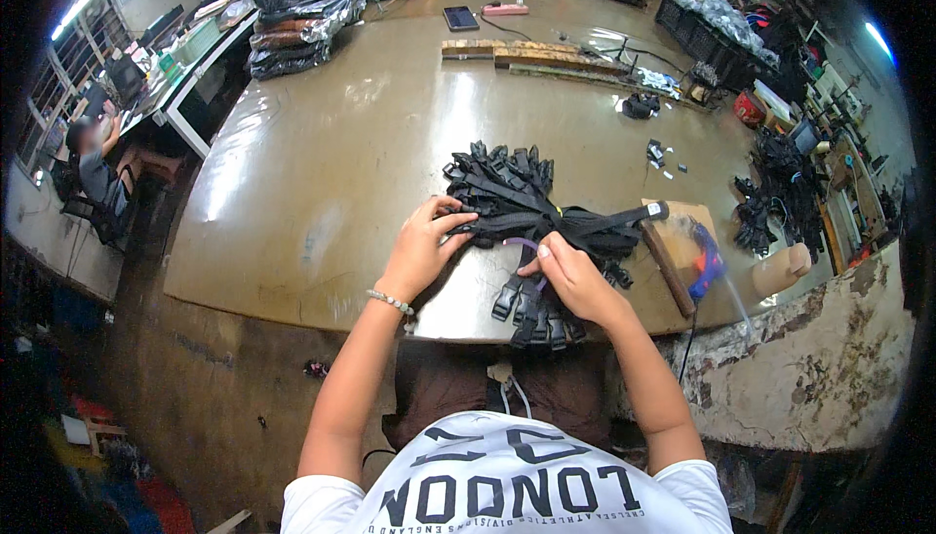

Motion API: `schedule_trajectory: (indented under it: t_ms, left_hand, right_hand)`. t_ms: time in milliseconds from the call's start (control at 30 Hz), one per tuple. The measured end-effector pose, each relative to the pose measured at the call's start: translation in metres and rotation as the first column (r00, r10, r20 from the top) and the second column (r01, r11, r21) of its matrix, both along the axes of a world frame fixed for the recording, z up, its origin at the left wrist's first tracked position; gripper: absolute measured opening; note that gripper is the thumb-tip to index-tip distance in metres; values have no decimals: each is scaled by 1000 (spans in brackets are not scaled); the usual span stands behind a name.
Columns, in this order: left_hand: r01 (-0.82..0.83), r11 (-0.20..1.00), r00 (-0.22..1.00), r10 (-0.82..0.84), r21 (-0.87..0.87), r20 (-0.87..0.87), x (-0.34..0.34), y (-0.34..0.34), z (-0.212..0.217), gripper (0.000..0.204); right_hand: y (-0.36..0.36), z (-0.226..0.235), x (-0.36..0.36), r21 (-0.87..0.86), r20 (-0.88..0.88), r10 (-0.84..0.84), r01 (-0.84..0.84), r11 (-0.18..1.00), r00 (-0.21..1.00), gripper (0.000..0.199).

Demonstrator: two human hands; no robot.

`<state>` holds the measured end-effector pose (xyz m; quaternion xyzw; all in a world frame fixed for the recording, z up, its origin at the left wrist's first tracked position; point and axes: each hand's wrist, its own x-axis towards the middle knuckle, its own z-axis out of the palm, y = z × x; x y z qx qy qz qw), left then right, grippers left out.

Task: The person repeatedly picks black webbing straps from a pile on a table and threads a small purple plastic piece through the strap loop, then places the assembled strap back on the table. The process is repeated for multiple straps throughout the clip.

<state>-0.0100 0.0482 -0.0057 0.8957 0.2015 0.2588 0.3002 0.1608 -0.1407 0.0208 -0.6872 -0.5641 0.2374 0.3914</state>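
Observation:
A thick bundle of black webbing straps with plastic buckles [502, 193] lies near the table's front edge, drawn together by a thin yellow tie. My left hand [421, 246] has its fingers curled on the straps at the bundle's left side. Close to the bundle's front, my right hand [575, 280] is closed, with a thin purple strip [522, 241] running into its fingers. Below that hand, several black side-release buckles [531, 315] hang over the edge. The strip's far end is hidden among the straps.
Right of the bundle lie a wooden bar [668, 266], a brown board and a blue-and-orange tool [706, 263]. Wooden strips [546, 54] and a phone [460, 18] lie farther back. Plastic-wrapped stacks [307, 17] stand at the far left. Other people sit at the left and far side.

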Motion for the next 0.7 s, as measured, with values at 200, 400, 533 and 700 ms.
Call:
schedule_trajectory:
  t_ms: [200, 400, 533, 700]
  left_hand:
    - [-155, 945, 982, 115, 288, 151, 1, -46, -3, 38]
    - [-68, 970, 986, 30, 232, 166, 18, -43, -5, 17]
    - [-65, 998, 983, 66, -9, 172, 17, -37, 1, 16]
    - [-76, 986, 987, 95, -145, 127, 17, -37, 6, 18]
  right_hand:
    - [-2, 1, -8, 42, -89, -32, 36, 998, 996, 27]
    - [11, 4, -15, 18, -256, -202, 214, 977, 945, 25]
    - [29, -3, -19, 307, -467, -60, 225, 925, 882, 25]
    - [43, -19, -14, 194, -437, -106, 209, 958, 893, 27]
